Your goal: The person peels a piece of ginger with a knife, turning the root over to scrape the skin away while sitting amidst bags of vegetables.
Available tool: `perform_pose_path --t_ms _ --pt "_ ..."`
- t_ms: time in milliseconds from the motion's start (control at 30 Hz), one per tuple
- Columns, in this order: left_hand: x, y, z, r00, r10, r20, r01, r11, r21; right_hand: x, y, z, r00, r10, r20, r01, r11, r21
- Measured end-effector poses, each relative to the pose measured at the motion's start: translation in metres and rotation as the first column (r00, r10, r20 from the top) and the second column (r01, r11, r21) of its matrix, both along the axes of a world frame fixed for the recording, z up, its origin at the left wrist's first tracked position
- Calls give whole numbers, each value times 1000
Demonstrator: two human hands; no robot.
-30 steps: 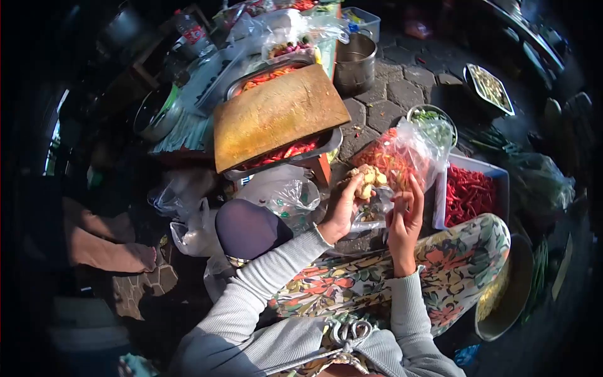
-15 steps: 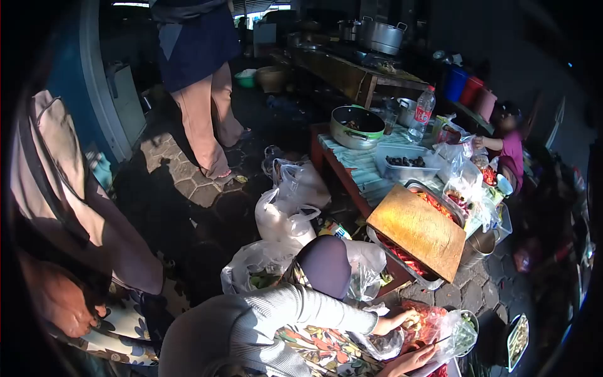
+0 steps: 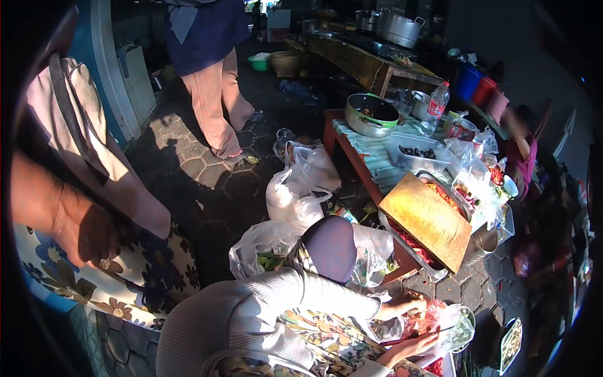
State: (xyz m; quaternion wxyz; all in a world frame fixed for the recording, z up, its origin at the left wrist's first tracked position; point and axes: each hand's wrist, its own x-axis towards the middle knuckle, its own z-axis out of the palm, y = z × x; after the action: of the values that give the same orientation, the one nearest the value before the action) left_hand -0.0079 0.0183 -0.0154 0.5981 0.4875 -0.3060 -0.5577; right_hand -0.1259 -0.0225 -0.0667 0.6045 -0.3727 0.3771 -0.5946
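Note:
Neither my left hand nor my right hand shows. Just below the view's middle, a person in a grey ribbed cardigan (image 3: 213, 314) and dark head covering bends low. One of this person's hands (image 3: 408, 305) reaches into an open plastic bag of red contents (image 3: 422, 319). The other hand (image 3: 411, 345) holds a thin, knife-like thing beside it. At the left edge, a bare forearm and hand (image 3: 85, 235), seemingly another person's, hang with curled fingers over floral cloth (image 3: 119, 283). A wooden chopping board (image 3: 427, 217) lies across metal trays of red chillies (image 3: 411, 245).
A low table (image 3: 370, 157) bears a pot (image 3: 372, 113), a plastic tub (image 3: 418, 154) and a bottle (image 3: 434, 110). White plastic bags (image 3: 292, 201) stand on the paving. Another person stands behind in beige trousers (image 3: 204, 107); a small person (image 3: 524, 151) sits at right.
The view has shifted, moving most of the scene slightly right. The hand at the left edge has risen, showing more forearm. The small person's arm has lifted from the bags towards their head.

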Motion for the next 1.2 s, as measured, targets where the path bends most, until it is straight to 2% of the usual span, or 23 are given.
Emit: perform_pose_path --t_ms 33,67,133,200,233,267,333,400,467,533,867,1200 --pt "3 0 12 997 -72 16 73 997 -26 -2 0 0 1000 -2 13 2 1000 -2" --pt "3 -2 20 998 -6 60 11 997 -80 -6 1 0 1000 -10 25 10 1000 -3" --pt "-7 6 63 932 274 -237 -278 960 17 -18 1 1 998 -36 50 37 999 -9" --pt "9 -7 46 983 145 -111 -175 922 -344 -28 -2 3 994 -69 86 71 997 -22" --pt "19 16 103 942 176 286 -120 971 -205 -30 -7 5 989 -89 114 94 995 -34" --pt "17 2 80 991 131 9 -117 916 -385 -31 -13 7 983 -112 147 119 992 -46" --pt "14 9 122 969 143 201 -18 854 -520 -36 -17 7 967 -158 201 171 984 -51" --pt "2 9 172 846 274 458 140 714 -686 -40 -12 6 957 -175 230 189 981 -40" --pt "-13 0 218 746 182 641 420 619 -664 -35 -6 5 955 -149 256 161 987 -28" --pt "-44 -11 256 691 238 682 573 394 -718 -26 -2 5 955 -100 279 110 994 -20" --pt "-7 32 233 662 330 673 412 590 -695 9 53 -3 934 94 345 -127 989 73" --pt "2 56 223 645 409 646 311 631 -711 35 62 13 889 180 421 -226 972 62"
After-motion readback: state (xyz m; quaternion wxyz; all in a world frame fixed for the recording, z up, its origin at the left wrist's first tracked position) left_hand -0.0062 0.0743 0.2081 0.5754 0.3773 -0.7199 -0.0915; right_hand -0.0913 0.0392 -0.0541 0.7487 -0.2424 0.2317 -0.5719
